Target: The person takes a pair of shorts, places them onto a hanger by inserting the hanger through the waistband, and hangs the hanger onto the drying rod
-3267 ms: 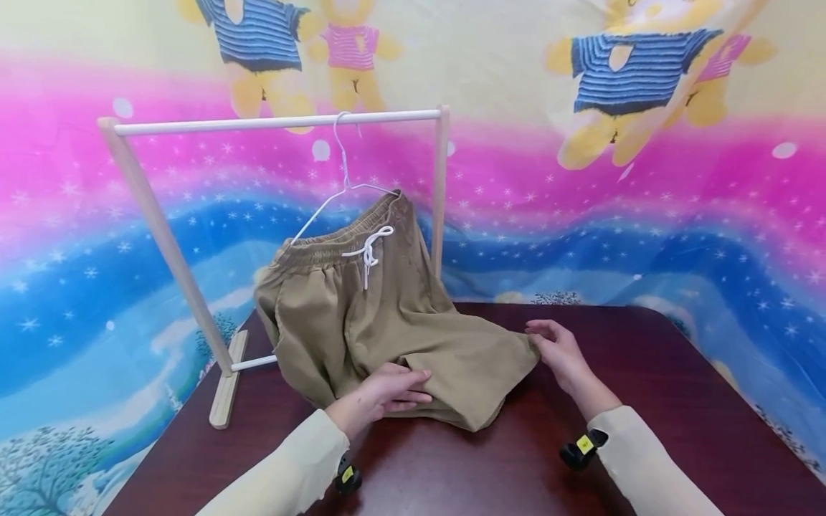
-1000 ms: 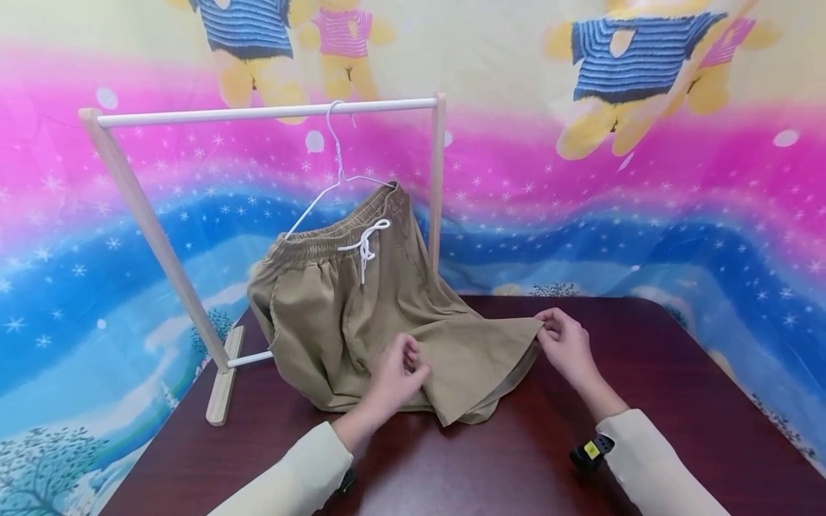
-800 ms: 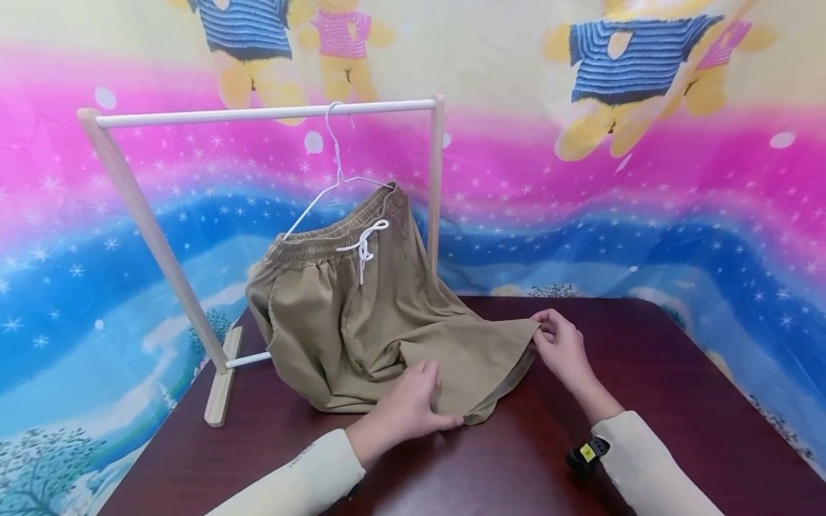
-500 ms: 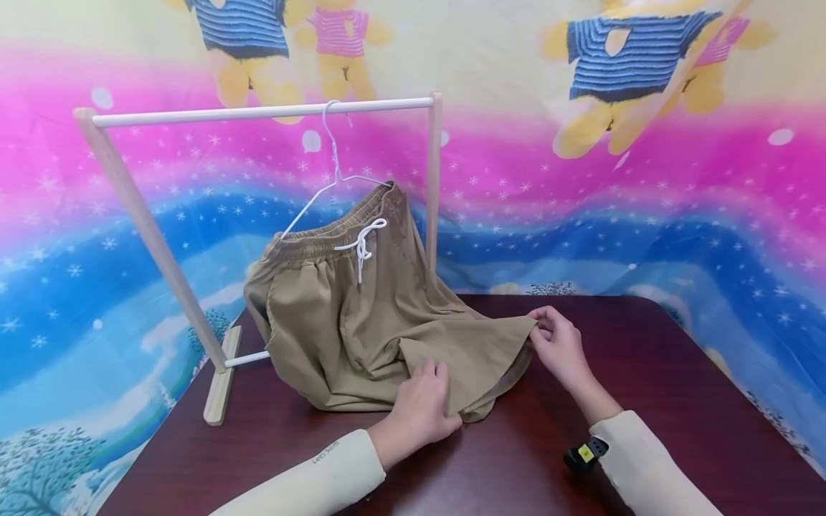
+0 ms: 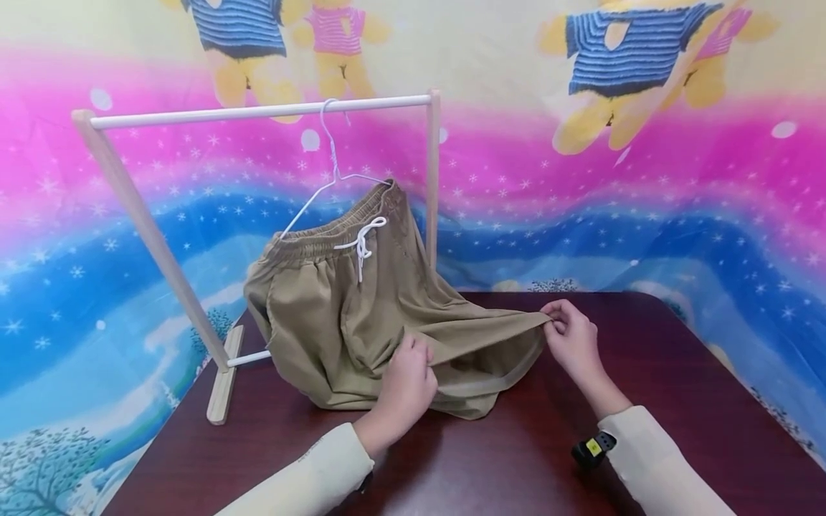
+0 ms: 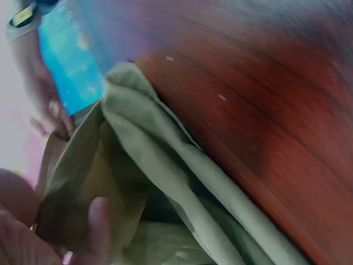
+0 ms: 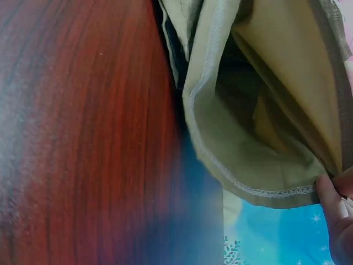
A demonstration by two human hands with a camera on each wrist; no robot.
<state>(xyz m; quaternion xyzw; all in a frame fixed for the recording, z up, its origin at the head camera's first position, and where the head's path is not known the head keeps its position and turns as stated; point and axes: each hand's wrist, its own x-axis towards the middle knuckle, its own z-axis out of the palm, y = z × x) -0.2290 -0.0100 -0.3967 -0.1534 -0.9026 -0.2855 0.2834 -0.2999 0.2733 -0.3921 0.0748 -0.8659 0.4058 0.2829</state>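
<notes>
Khaki shorts (image 5: 310,301) with an elastic waistband and a tied white drawstring (image 5: 365,247) hang at a slant from a white wire hanger (image 5: 334,161). One leg spreads out to the right over the table. My right hand (image 5: 573,337) pinches the far corner of that leg's hem between thumb and fingers. Near the front, my left hand (image 5: 408,380) grips the hem's upper layer and holds it raised, hiding the gripped cloth. Between the hands the leg opening gapes, and the stitched inner hem (image 7: 276,193) shows in the right wrist view. The left wrist view is blurred.
A wooden rack (image 5: 155,236) with a white top rail (image 5: 213,115) stands on the left of the dark red-brown table (image 5: 645,373); the hanger hooks over this rail. A printed cloth backdrop (image 5: 548,208) with bears and snowflakes closes off the back and sides.
My left hand reached down to the near hem, took hold of it and lifted it back to the left. The leg opening now gapes wider. My right hand shifted slightly right, still pinching the corner.
</notes>
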